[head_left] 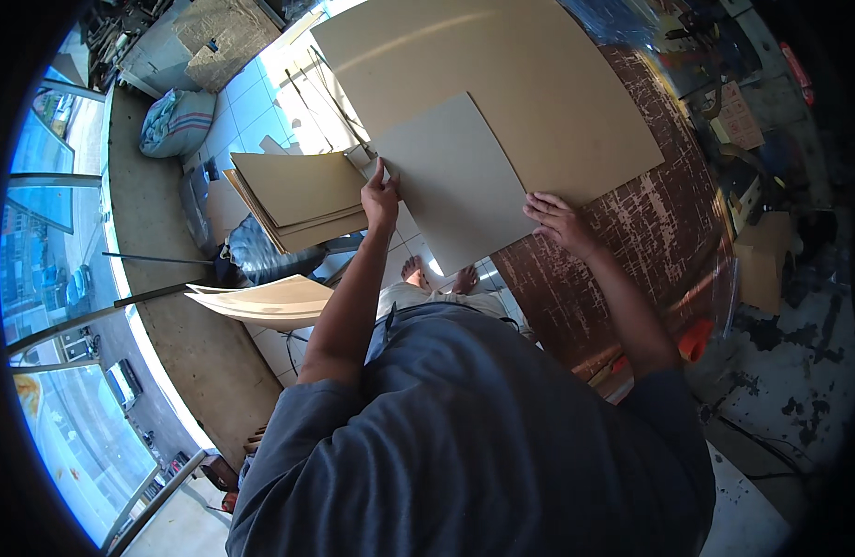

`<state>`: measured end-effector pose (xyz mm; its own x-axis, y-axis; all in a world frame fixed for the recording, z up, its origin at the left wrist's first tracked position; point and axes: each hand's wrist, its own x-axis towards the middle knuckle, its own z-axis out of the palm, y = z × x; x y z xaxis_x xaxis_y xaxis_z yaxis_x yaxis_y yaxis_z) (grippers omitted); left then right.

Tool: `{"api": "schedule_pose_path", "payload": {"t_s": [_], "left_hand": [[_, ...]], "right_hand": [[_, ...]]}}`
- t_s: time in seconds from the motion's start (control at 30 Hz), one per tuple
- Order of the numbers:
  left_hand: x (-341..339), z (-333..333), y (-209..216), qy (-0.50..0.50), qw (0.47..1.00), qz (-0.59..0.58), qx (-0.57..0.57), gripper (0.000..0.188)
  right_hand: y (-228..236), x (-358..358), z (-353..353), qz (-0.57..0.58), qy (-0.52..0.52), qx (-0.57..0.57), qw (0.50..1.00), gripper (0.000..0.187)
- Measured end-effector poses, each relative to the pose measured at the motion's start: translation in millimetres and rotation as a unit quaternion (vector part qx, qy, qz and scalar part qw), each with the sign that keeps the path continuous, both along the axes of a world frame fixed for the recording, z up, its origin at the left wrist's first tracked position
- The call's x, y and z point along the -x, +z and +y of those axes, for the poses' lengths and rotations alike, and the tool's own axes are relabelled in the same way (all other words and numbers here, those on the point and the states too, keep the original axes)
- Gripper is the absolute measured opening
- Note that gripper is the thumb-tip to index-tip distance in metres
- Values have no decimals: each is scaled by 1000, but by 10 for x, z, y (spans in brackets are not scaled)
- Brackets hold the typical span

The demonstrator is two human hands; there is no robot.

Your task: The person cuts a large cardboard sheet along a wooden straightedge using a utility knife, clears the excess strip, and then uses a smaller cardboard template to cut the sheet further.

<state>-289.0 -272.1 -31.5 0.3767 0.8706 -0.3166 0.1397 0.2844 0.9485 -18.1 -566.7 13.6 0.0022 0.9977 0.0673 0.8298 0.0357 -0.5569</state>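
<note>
A grey cardboard sheet (455, 181) lies partly over a large tan cardboard sheet (502, 84), its near part sticking out past the table toward me. At its left edge my left hand (381, 200) is closed, the thumb pointing up along the board and the curled fingers mostly hidden. My right hand (559, 221) rests at the near right corner of the grey sheet, its fingers stretched out and lying on the surface. Just left of my left hand is a stack of smaller tan sheets (297, 190).
The table (594, 288) has a scratched reddish-brown top. More thin curved sheets (265, 302) sit by my left forearm. A stuffed sack (176, 123) stands on the tiled floor near a low ledge (158, 241) and windows. Tools and a cardboard box (764, 260) lie at the right.
</note>
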Motion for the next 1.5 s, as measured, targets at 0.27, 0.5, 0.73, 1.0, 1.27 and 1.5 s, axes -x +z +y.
{"api": "schedule_pose_path", "payload": {"t_s": [0.27, 0.5, 0.73, 1.0, 1.27, 1.5], "left_hand": [[-10, -103, 125, -28, 997, 72, -31, 70], [254, -558, 95, -105, 991, 80, 15, 84], [358, -905, 209, -125, 988, 83, 29, 77], [371, -913, 123, -109, 988, 106, -11, 73], [329, -956, 216, -104, 987, 126, -3, 72], [318, -958, 296, -122, 983, 138, 10, 72]], "right_hand": [[-56, 25, -33, -19, -1, -32, 999, 55], [-34, 28, -53, 9, -1, -23, 1000, 53], [-49, 3, -62, 19, -6, -32, 999, 52], [-37, 9, -47, 34, -3, -31, 999, 51], [-75, 30, -96, -27, 0, -54, 998, 49], [-117, 37, -117, -69, 4, -81, 994, 49]]}}
